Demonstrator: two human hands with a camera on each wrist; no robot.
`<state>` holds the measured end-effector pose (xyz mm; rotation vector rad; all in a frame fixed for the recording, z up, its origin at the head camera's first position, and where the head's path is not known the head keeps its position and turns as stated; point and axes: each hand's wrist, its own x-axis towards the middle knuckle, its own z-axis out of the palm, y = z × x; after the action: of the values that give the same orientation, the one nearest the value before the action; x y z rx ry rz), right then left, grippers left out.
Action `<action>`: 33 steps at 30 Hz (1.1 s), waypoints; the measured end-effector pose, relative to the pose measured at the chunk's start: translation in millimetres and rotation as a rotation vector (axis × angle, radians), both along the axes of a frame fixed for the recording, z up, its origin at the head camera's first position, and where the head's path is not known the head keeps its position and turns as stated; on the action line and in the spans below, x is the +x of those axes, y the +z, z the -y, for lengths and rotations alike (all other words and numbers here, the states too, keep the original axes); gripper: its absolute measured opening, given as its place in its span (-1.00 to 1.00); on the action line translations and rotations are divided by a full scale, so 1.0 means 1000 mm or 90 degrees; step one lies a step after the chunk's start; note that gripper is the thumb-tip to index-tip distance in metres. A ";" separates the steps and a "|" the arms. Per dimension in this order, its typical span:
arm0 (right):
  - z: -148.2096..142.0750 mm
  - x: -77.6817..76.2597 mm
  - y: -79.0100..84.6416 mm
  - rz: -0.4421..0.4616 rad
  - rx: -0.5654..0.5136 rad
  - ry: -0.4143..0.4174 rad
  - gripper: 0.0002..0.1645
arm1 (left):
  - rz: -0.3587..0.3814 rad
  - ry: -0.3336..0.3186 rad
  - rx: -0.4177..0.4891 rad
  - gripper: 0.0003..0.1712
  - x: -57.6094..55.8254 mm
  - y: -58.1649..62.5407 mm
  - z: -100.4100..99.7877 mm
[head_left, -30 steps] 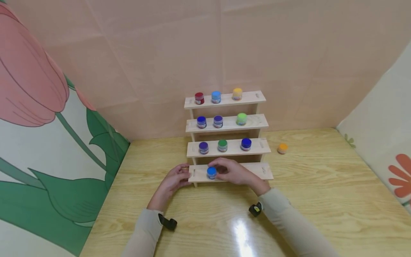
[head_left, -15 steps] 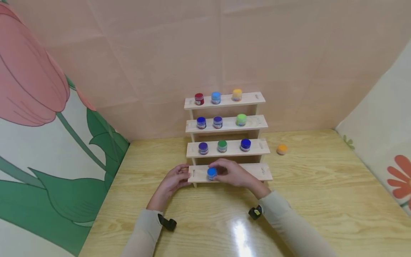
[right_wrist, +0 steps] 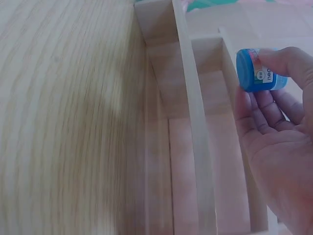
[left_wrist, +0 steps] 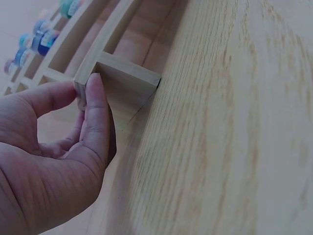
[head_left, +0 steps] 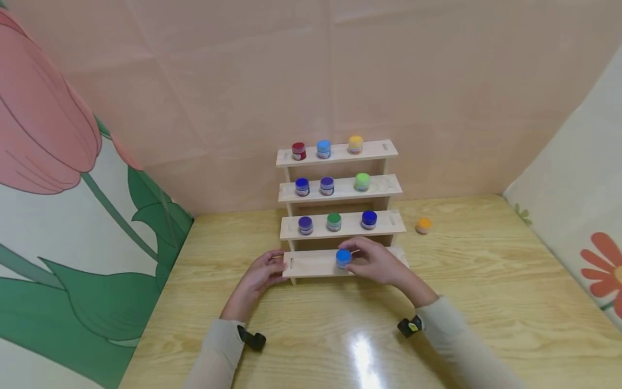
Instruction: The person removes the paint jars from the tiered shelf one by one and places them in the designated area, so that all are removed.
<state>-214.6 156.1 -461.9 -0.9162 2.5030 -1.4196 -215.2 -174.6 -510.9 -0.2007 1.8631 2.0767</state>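
A small paint jar with a blue lid [head_left: 343,258] is pinched between the thumb and fingers of my right hand [head_left: 376,262], close over the bottom step of a pale wooden tiered shelf [head_left: 311,263]. In the right wrist view, the blue jar [right_wrist: 260,73] is held by its sides, its printed label visible. My left hand [head_left: 262,273] grips the left end of that bottom step. The left wrist view shows thumb and fingertips of the left hand [left_wrist: 68,142] on both faces of the board's end.
Several paint jars stand on the upper three steps, among them a dark red jar [head_left: 298,151], a light green jar [head_left: 362,182] and a dark green jar [head_left: 333,222]. An orange-lidded jar [head_left: 424,226] sits on the wood-grain table [head_left: 461,259] right of the shelf. A pink backdrop [head_left: 243,97] hangs behind.
My right hand has carried the blue jar rightward along the bottom step, from left of its middle to about the middle. My left hand keeps its grip on the shelf.
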 end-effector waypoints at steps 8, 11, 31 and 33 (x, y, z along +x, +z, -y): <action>-0.030 0.006 0.003 -0.028 -0.033 -0.009 -0.53 | 0.003 0.003 0.000 -0.40 0.001 0.002 0.000; -0.043 0.008 0.003 -0.041 -0.042 -0.016 -0.53 | -0.002 0.000 0.002 -0.40 0.001 0.002 0.000; -0.128 0.013 -0.003 -0.046 -0.070 -0.107 -0.52 | -0.014 -0.011 0.007 -0.39 0.001 0.000 0.002; -0.136 0.012 -0.006 -0.046 -0.073 -0.117 -0.52 | -0.010 -0.011 0.004 -0.39 0.001 0.000 0.002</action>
<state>-202.3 292.5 -467.5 -0.7855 2.6421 -1.6269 -214.1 -176.3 -510.8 -0.1665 1.8603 2.0789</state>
